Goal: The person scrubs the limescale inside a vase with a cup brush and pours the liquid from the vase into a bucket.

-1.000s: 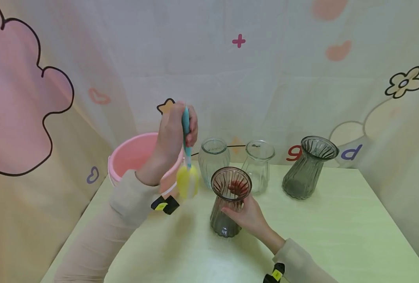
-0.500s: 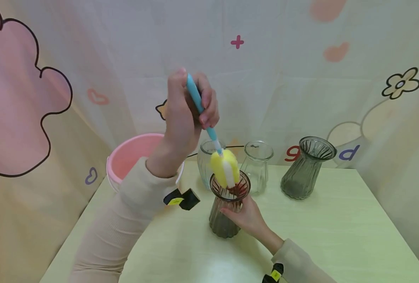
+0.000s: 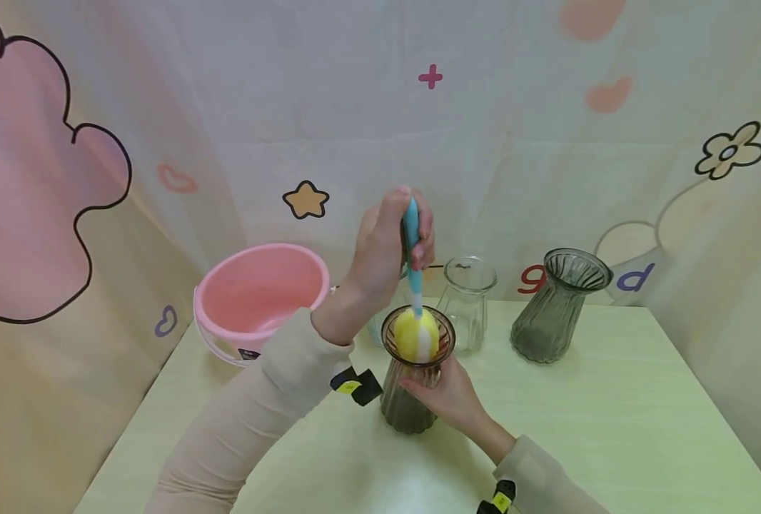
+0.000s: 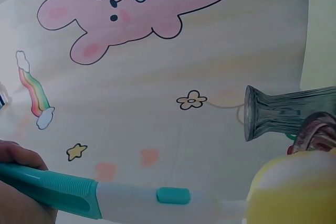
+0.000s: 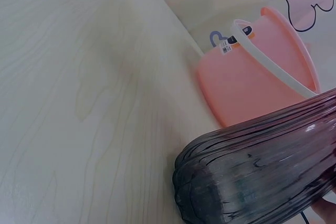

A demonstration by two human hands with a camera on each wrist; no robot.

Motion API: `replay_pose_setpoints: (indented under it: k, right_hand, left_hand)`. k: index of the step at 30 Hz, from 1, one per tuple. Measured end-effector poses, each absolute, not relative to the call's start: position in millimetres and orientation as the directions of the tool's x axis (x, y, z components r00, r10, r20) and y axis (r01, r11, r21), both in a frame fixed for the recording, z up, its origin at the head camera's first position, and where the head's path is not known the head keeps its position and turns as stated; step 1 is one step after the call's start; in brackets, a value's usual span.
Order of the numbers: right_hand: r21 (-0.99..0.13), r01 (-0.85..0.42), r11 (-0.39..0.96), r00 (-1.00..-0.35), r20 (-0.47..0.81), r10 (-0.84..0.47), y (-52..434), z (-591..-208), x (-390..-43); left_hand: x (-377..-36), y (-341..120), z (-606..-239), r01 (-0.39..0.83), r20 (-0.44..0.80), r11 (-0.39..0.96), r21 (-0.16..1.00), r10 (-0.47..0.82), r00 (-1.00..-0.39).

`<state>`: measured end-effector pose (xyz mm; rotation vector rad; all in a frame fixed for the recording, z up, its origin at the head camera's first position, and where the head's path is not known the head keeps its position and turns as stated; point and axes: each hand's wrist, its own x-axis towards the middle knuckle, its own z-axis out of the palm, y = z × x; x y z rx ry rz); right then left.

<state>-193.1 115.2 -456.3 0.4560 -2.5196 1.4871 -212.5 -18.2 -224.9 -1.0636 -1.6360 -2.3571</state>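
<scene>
My left hand (image 3: 390, 246) grips the teal handle of a sponge bottle brush (image 4: 58, 190), held upright over a dark ribbed glass vase (image 3: 408, 403). The brush's yellow and white sponge head (image 3: 417, 335) sits in the flared mouth of that vase. Lower down, my right hand (image 3: 454, 392) holds the vase around its neck from the right side, fingers partly hidden behind the glass. The right wrist view shows the ribbed body of the vase (image 5: 257, 166) up close, with only a bit of the hand at the edge.
A pink bucket (image 3: 261, 250) with a white handle stands at the left. Behind the held vase is a clear glass vase (image 3: 467, 321), with another clear one mostly hidden by my left hand. A grey vase (image 3: 550, 321) stands at the right. A printed curtain (image 3: 483, 178) hangs behind the table (image 3: 586, 421).
My left hand has carried the brush rightward from beside the bucket, up over the vase, then down so its sponge enters the mouth. The right hand and vase have stayed put.
</scene>
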Motion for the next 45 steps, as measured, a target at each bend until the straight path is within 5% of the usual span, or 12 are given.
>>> replay_pose_setpoints:
  k: [8, 21, 26, 36, 45]
  right_hand:
    - [-0.809, -0.355, 0.469, -0.935, 0.315, -0.164, 114.7, -457.1, -194.4]
    - [-0.789, -0.394, 0.472, -0.918, 0.362, -0.163, 114.0, -461.1, -194.1]
    - [-0.756, -0.442, 0.483, -0.895, 0.408, -0.181, 113.1, -462.1, -191.9]
    - [-0.762, -0.466, 0.449, -0.884, 0.420, -0.206, 111.3, -459.0, -195.3]
    - [-0.778, -0.407, 0.478, -0.912, 0.380, -0.157, 110.9, -458.1, -194.9]
  left_hand:
    - [-215.7, -15.7, -240.2, 0.393, 0.550, -0.441, 0.807, 0.317, -0.773]
    - [-226.4, -15.2, -311.9, 0.151, 0.243, -0.278, 0.949, 0.335, -0.910]
    - [-224.9, -16.4, -333.7, 0.092, 0.157, -0.184, 0.979, 0.376, -0.913]
    - [-221.4, -16.2, -331.5, 0.132, 0.144, -0.058, 0.990, 0.387, -0.911]
    - [-218.8, -15.6, -317.5, 0.222, 0.286, -0.217, 0.951, 0.331, -0.899]
